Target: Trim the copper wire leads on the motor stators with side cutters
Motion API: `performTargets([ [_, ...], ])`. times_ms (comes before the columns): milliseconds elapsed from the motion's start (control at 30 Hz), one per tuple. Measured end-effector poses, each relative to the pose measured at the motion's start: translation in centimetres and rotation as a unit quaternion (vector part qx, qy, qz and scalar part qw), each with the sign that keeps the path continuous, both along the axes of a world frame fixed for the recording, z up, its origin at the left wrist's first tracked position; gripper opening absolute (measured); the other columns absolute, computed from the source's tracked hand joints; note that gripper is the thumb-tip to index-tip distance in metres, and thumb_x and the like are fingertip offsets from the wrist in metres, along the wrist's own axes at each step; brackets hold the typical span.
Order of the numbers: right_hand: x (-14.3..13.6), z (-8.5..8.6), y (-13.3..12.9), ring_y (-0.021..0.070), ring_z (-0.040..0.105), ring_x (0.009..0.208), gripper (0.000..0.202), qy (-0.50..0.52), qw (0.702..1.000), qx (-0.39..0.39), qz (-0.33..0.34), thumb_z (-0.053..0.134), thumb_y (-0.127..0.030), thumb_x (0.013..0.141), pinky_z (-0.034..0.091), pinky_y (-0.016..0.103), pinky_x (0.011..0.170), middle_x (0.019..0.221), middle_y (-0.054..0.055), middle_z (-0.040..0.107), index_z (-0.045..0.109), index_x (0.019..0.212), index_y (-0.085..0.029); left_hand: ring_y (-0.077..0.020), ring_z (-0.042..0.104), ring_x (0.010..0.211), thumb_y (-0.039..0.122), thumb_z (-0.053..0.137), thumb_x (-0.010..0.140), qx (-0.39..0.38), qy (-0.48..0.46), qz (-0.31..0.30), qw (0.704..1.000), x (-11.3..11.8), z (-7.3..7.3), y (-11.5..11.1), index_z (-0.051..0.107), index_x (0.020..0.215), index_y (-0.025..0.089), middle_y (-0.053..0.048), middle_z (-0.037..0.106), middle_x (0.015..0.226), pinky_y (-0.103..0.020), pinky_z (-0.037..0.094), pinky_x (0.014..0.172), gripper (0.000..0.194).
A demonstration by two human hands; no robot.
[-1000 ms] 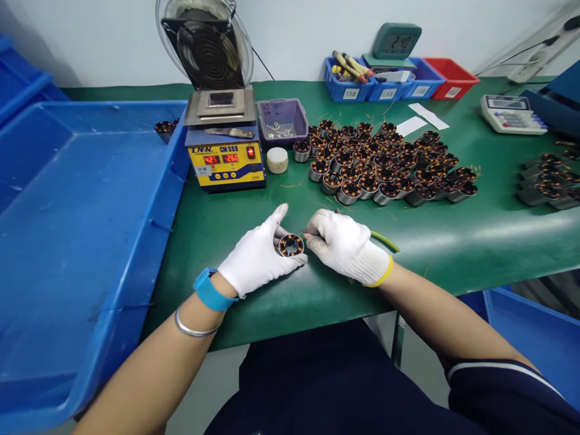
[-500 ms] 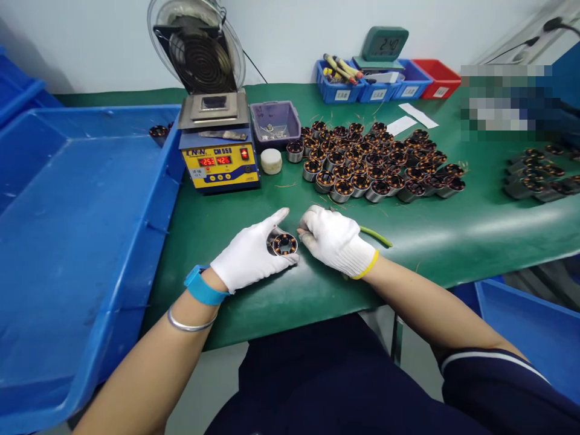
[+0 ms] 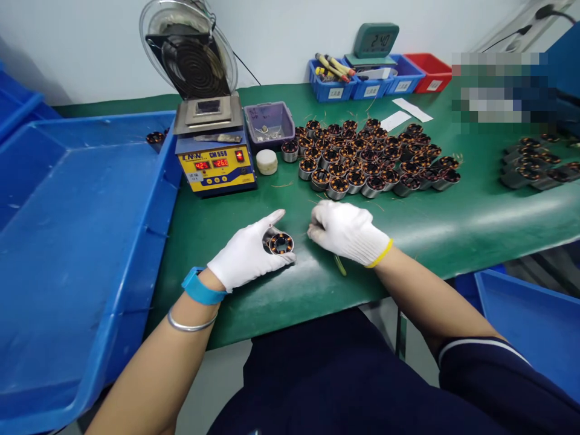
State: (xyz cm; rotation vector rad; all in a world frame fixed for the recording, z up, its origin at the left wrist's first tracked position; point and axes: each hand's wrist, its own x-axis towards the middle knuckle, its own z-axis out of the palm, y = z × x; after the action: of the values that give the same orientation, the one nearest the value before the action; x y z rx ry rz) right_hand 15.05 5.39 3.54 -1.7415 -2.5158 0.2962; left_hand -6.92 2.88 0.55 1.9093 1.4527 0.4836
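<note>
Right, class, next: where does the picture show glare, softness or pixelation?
Head view: pale glare streaks the green tabletop toward the right; head view: far-right metal rings look soft; head view: blocky pixels cover an upper-right patch.

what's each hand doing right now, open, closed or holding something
White-gloved left hand: closed around a silver metal cylinder with copper windings.
White-gloved right hand: curled closed; slim green handle shows beneath, grip on it unclear.

Single head-worn view close above green bench [image 3: 430, 238], facing down and forward toward wall [image 3: 281, 36].
</note>
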Motion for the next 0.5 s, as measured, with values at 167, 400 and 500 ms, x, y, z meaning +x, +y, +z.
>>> performTargets([
  [167,-0.3,-0.5,-1.3,0.0213,0.067,0.097,0.076,0.161,0.979,-0.017,0.123,0.069,-0.047,0.078,0.05,0.032,0.083,0.147,0.011,0.052,0.046,0.146,-0.022,-0.0298,0.067,0.115,0.047,0.079,0.066,0.015,0.018,-0.014,1.0,0.1,0.3,0.1,0.052,0.144,0.022,-0.008,0.069,0.128,-0.042,0.053,0.1,0.086],
  [400,-1.7,-2.8,-1.6,0.0253,0.069,0.102,0.038,0.068,0.988,-0.103,0.097,0.051,-0.044,0.095,0.044,0.029,0.069,0.112,0.004,0.075,0.063,0.128,-0.028,-0.0287,0.07,0.108,0.047,0.078,0.066,0.02,0.051,0.003,0.999,-0.3,0.1,0.4,0.052,0.143,0.022,-0.007,0.072,0.124,-0.041,0.056,0.097,0.085],
  [500,-1.4,-2.6,-1.1,0.0239,0.069,0.098,0.033,0.048,0.988,-0.113,0.095,0.048,-0.042,0.097,0.039,0.028,0.064,0.108,0.004,0.076,0.068,0.119,-0.028,-0.0285,0.07,0.109,0.047,0.08,0.065,0.016,0.051,-0.002,0.999,-0.3,0.0,0.3,0.055,0.14,0.022,-0.006,0.073,0.121,-0.041,0.055,0.098,0.082],
])
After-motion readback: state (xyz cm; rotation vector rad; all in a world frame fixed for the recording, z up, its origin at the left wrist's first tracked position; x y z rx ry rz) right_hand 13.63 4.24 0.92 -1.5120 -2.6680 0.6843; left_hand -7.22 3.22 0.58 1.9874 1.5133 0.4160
